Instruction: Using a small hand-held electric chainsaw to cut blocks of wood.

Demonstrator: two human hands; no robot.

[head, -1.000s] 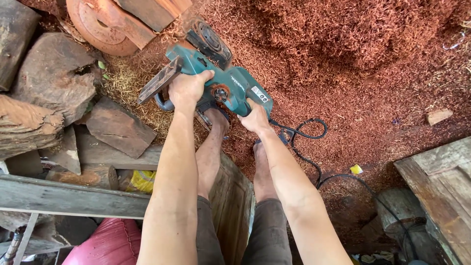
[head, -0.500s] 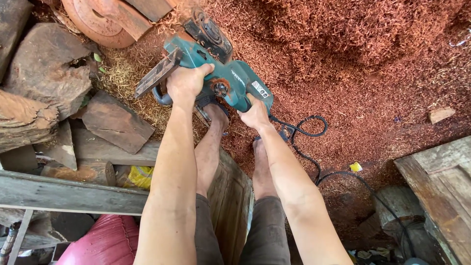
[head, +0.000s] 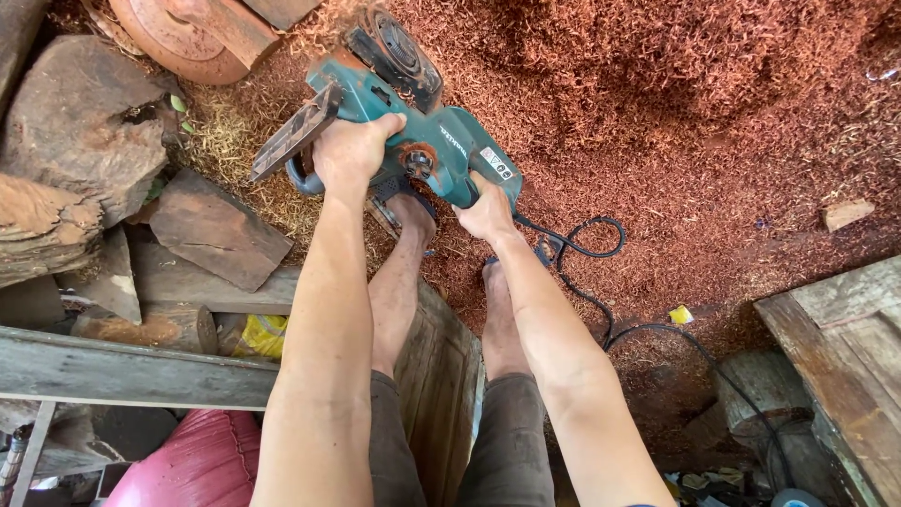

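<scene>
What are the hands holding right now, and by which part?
Both grip a teal electric chainsaw: the left hand on its front handle near the bar, the right hand on the rear handle where the cord leaves.

Rough outdoor woodcutting yard: reddish-brown sawdust carpet (head: 713,141) w/ grey split log chunks (head: 84,122) (weathered plank bench (head: 122,371) too).

Reddish sawdust covers the ground (head: 713,122) beyond the fingers (head: 375,127). Logs (head: 75,122) and a wood slab (head: 221,225) lie left of them; a black cable (head: 601,282) coils to their right.
</scene>
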